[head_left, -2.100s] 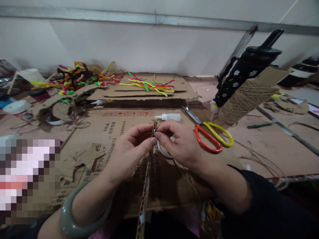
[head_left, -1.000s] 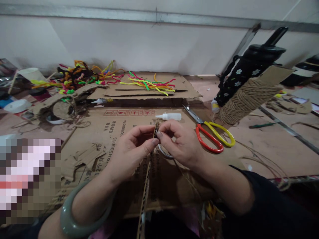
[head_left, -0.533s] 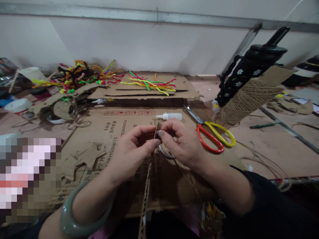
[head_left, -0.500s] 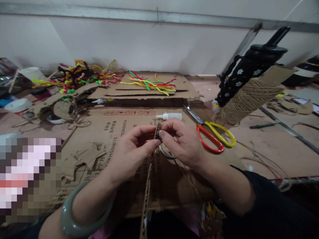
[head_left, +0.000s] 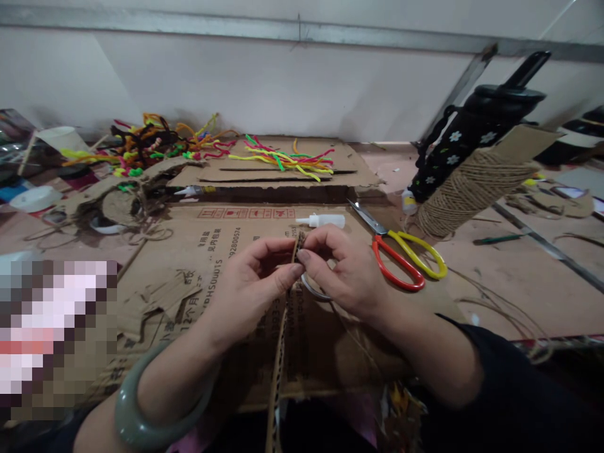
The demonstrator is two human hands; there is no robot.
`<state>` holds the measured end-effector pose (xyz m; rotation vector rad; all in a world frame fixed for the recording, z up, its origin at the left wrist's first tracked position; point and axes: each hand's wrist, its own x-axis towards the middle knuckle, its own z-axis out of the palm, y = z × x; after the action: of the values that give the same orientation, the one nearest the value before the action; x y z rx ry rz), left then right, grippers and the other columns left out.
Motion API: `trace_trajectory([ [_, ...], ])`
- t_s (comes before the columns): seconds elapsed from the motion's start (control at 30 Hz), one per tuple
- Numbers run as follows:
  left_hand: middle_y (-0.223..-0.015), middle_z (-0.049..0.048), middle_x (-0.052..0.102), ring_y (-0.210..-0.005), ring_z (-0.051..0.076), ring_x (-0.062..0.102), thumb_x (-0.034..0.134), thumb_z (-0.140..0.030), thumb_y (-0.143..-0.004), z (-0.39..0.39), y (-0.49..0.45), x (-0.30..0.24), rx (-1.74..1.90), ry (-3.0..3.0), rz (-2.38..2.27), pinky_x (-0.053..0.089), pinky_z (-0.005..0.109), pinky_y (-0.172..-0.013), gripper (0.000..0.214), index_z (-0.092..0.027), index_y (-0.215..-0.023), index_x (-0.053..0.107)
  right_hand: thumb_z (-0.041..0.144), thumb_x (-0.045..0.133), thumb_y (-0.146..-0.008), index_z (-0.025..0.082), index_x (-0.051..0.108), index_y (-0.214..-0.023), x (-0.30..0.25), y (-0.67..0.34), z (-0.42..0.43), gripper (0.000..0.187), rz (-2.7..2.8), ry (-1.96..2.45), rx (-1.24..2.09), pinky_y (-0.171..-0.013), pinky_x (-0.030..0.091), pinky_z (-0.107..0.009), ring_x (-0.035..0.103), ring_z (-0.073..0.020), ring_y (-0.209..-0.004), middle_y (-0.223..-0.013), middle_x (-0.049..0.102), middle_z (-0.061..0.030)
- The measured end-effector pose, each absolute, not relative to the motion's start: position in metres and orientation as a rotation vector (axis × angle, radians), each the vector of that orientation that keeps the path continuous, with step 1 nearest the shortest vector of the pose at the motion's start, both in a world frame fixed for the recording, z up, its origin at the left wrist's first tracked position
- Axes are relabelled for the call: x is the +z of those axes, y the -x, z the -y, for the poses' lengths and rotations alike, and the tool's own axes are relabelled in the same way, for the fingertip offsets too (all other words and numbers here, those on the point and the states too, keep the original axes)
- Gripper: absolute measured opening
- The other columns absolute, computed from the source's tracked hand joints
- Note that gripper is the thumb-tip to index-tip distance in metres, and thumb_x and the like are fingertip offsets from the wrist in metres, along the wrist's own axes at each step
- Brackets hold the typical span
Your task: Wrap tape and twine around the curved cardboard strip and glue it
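Note:
A long thin cardboard strip (head_left: 278,358) stands on edge and runs from my lap up to my fingers. My left hand (head_left: 248,286) pinches the strip's top end from the left, thumb and fingers closed on it. My right hand (head_left: 346,270) pinches the same end from the right. Thin jute twine (head_left: 352,330) trails from under the right hand toward my lap. A grey ring-like edge (head_left: 311,290) shows under the right palm; what it is stays unclear. A grey-green bangle (head_left: 136,421) is on my left wrist.
Flattened cardboard box (head_left: 207,251) covers the floor. A small white glue bottle (head_left: 323,221) lies just beyond my hands, red and yellow scissors (head_left: 401,255) to the right. A twine spool (head_left: 467,189) and black umbrella (head_left: 467,129) lean at right. Coloured pipe cleaners (head_left: 283,160) lie at the back.
Hardly anything has moved. Both hands keep pinching the strip's top end, with only small finger shifts. The view has drifted slightly.

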<state>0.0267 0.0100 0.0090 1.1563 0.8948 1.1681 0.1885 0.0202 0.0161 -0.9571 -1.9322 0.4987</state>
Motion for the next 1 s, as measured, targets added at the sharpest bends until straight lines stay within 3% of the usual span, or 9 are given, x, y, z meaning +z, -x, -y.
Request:
trace_trajectory([
  [1.0, -0.091, 0.0043, 0.076, -0.089, 0.020, 0.070, 0.081, -0.027, -0.069, -0.0110, -0.0244, 0.0072, 1.157, -1.157, -0.866, 0.056, 0.032, -0.082, 0.029, -0.020, -0.094, 0.070, 0.015, 0.048, -0.089, 0.020, 0.050, -0.078, 0.0164, -0.1890, -0.0222, 0.012, 1.973, 0.883, 0.478, -0.057, 0.039, -0.021, 0.048, -0.0087, -0.060, -0.067, 0.052, 0.0037],
])
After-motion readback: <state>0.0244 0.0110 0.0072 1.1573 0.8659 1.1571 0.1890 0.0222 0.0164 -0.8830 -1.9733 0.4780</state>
